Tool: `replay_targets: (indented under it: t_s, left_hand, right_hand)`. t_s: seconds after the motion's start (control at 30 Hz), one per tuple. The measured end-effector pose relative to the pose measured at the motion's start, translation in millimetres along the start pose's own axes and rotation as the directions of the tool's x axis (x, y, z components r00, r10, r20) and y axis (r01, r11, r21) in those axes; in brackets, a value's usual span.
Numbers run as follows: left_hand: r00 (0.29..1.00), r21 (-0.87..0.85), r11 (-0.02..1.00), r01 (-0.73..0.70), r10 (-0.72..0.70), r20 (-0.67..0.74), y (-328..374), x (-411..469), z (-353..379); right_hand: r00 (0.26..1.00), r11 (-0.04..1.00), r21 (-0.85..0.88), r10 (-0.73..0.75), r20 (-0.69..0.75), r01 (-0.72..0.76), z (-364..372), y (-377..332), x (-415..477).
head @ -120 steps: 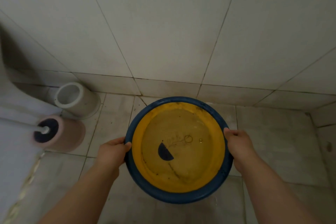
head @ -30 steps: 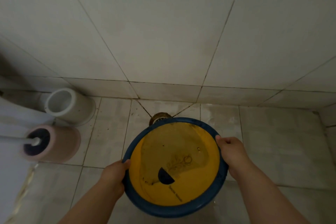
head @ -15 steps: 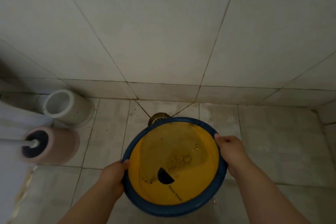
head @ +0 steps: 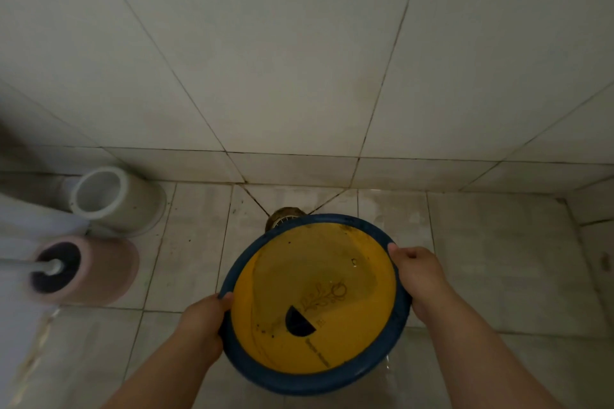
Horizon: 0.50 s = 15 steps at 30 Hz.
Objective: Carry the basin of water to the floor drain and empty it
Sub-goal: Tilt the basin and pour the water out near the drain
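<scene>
Currently basin (head: pixel 319 302) — yellow inside, blue rim — tilts away, shallow water pooled at its far side. It hangs over the floor, far rim covering most of the drain (head: pixel 286 215). Left hand (head: pixel 204 319) and right hand (head: pixel 420 271) each grip the rim, fingers curled.

Basin (head: pixel 335 355) now lower and nearer than four seconds ago, tipped further toward far rim; water (head: pixel 315 262) pooled against far side, near yellow floor bare. Floor drain (head: pixel 285 214), hidden before, now peeks past far rim. Left hand (head: pixel 204 315) slid toward near-left rim; right hand (head: pixel 420 271) sits further up
</scene>
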<state>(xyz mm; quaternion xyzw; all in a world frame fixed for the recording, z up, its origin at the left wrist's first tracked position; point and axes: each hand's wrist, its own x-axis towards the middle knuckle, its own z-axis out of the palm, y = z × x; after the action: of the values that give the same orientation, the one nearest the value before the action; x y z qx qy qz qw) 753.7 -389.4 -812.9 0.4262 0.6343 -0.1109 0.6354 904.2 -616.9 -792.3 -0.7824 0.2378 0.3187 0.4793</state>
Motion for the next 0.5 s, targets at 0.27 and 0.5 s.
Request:
replay_targets:
  t_s: [0.27,0.5]
  left_hand:
    - [1.000,0.014,1.000,0.004,-0.004,0.000,-0.2,0.1,0.8]
    - [1.000,0.000,1.000,0.007,-0.007,0.002,0.7,-1.4,3.9]
  right_hand:
    - [1.000,1.000,0.014,-0.017,0.019,0.017,-2.5,5.2,5.2]
    - [1.000,1.000,0.018,-0.024,0.016,0.024,-4.7,8.9,8.9]
